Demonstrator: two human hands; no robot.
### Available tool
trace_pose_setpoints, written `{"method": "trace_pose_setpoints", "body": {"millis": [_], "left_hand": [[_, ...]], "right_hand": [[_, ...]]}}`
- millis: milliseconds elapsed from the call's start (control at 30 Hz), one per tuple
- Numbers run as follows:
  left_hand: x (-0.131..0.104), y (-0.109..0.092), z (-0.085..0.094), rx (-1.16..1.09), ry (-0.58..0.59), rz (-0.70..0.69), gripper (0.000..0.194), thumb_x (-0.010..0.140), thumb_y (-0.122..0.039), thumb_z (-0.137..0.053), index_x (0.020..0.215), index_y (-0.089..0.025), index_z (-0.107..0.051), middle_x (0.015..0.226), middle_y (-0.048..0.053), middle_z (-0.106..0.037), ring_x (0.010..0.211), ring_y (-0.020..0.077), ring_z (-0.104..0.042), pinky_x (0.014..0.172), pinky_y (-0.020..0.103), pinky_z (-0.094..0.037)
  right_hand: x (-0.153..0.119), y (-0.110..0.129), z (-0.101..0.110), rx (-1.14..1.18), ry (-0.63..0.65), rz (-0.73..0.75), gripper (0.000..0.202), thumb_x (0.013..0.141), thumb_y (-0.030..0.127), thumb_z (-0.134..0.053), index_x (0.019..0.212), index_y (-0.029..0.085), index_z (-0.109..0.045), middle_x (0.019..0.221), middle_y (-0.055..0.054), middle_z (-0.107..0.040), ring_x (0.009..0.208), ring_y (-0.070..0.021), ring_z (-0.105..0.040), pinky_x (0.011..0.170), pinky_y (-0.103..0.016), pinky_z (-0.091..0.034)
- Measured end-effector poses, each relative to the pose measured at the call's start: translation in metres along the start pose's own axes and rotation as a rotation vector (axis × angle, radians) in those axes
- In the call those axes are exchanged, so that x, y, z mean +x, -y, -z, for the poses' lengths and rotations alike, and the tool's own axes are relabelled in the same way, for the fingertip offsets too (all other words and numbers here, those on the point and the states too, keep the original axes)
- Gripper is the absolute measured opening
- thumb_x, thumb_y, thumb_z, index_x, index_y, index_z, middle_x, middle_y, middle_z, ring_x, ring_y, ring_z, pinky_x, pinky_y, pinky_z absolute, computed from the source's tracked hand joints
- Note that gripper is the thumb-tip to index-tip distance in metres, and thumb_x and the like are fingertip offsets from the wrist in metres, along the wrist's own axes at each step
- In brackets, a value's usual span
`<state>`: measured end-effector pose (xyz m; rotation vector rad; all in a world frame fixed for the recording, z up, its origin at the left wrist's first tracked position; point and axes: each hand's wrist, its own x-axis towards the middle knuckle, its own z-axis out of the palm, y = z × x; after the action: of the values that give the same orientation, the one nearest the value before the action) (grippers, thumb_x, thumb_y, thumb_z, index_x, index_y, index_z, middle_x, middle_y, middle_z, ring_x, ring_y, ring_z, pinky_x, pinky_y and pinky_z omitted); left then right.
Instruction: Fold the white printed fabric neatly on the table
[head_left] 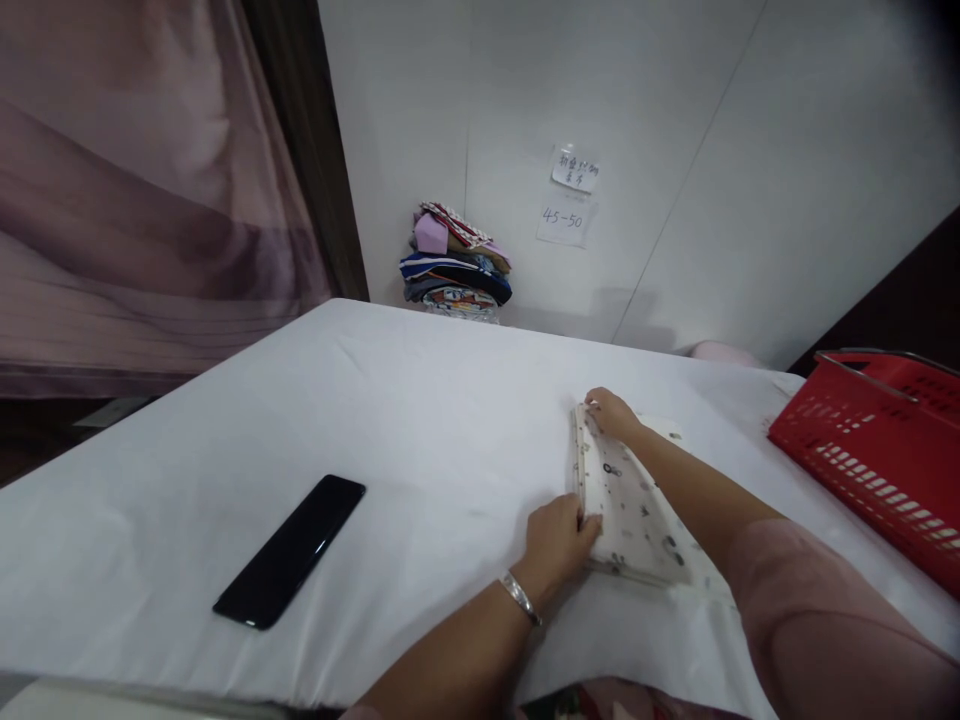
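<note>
A white cloth with small dark prints (637, 510) lies folded in layers on the right half of the white-covered table. My left hand (561, 538) grips its near left edge, thumb on top and fingers at the side of the layers. At the far left corner of the cloth, my right hand (609, 412) pinches the edge between thumb and fingers. My right forearm crosses over part of the cloth and hides it. A silver bracelet (520, 598) circles my left wrist.
A black phone (291, 550) rests on the white tablecloth (420, 420) at left. At the right edge stands a red basket (885, 460). Folded clothes (457, 260) are stacked beyond the far edge, by the wall with paper notes (566, 220). A pink curtain (150, 200) hangs at left.
</note>
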<state>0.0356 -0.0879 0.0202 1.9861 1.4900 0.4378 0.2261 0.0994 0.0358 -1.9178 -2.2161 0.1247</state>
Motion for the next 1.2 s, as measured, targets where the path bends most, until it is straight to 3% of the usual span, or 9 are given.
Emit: {"method": "trace_pose_setpoints", "body": {"millis": [167,400,567,767,867,1000,1200], "left_hand": [[0.000,0.001,-0.002,0.016,-0.023,-0.027,0.025,0.087,-0.042,-0.044,0.083,-0.020,-0.057,0.084,0.000,-0.064,0.078,0.0152,-0.057,0.063,0.028,-0.029],[0.000,0.002,-0.002,-0.004,-0.021,-0.015,0.028,0.088,-0.043,-0.042,0.082,-0.020,-0.057,0.082,0.001,-0.064,0.076,0.0160,-0.056,0.061,0.029,-0.027],[-0.001,0.002,-0.001,-0.015,0.003,-0.014,0.028,0.088,-0.044,-0.042,0.086,-0.020,-0.058,0.085,0.001,-0.064,0.078,0.0164,-0.056,0.063,0.029,-0.029],[-0.001,0.002,-0.002,0.007,-0.027,-0.025,0.027,0.089,-0.042,-0.042,0.085,-0.020,-0.058,0.085,0.001,-0.064,0.079,0.0159,-0.057,0.063,0.029,-0.029],[0.000,0.003,-0.002,0.006,-0.022,-0.027,0.027,0.089,-0.042,-0.042,0.085,-0.020,-0.058,0.084,0.001,-0.064,0.078,0.0157,-0.057,0.063,0.029,-0.030],[0.001,0.005,-0.003,0.013,-0.017,-0.042,0.030,0.089,-0.046,-0.042,0.085,-0.021,-0.057,0.084,0.001,-0.064,0.077,0.0155,-0.056,0.062,0.028,-0.030],[0.002,0.005,-0.007,0.037,-0.013,-0.070,0.029,0.087,-0.046,-0.043,0.083,-0.021,-0.058,0.082,0.000,-0.064,0.075,0.0154,-0.057,0.061,0.027,-0.030]], "right_hand": [[0.001,-0.001,0.005,0.018,0.041,-0.005,0.023,0.081,0.017,-0.050,0.100,0.019,-0.063,0.096,-0.006,-0.066,0.078,-0.0164,-0.059,0.072,-0.026,-0.043],[0.019,-0.004,0.003,0.027,0.105,0.005,0.023,0.076,0.011,-0.053,0.092,0.019,-0.068,0.097,-0.005,-0.068,0.081,-0.0168,-0.059,0.071,-0.024,-0.042],[0.018,-0.007,0.002,0.049,0.112,0.004,0.027,0.074,0.011,-0.053,0.094,0.022,-0.067,0.093,-0.002,-0.069,0.077,-0.0147,-0.060,0.071,-0.023,-0.043],[0.013,-0.007,0.003,0.073,0.084,0.018,0.039,0.075,0.011,-0.052,0.111,0.020,-0.064,0.115,-0.006,-0.064,0.102,-0.0183,-0.058,0.089,-0.026,-0.042],[0.016,-0.004,0.004,0.082,0.093,0.004,0.038,0.073,0.010,-0.055,0.108,0.019,-0.067,0.114,-0.008,-0.065,0.104,-0.0212,-0.058,0.091,-0.029,-0.041],[0.022,-0.002,0.013,0.122,0.119,-0.011,0.032,0.069,0.008,-0.056,0.096,0.018,-0.071,0.105,-0.007,-0.068,0.097,-0.0207,-0.060,0.085,-0.027,-0.044],[0.023,-0.007,0.029,0.247,0.203,-0.052,0.029,0.074,0.017,-0.054,0.098,0.018,-0.070,0.075,-0.001,-0.069,0.059,-0.0120,-0.058,0.057,-0.022,-0.046]]}}
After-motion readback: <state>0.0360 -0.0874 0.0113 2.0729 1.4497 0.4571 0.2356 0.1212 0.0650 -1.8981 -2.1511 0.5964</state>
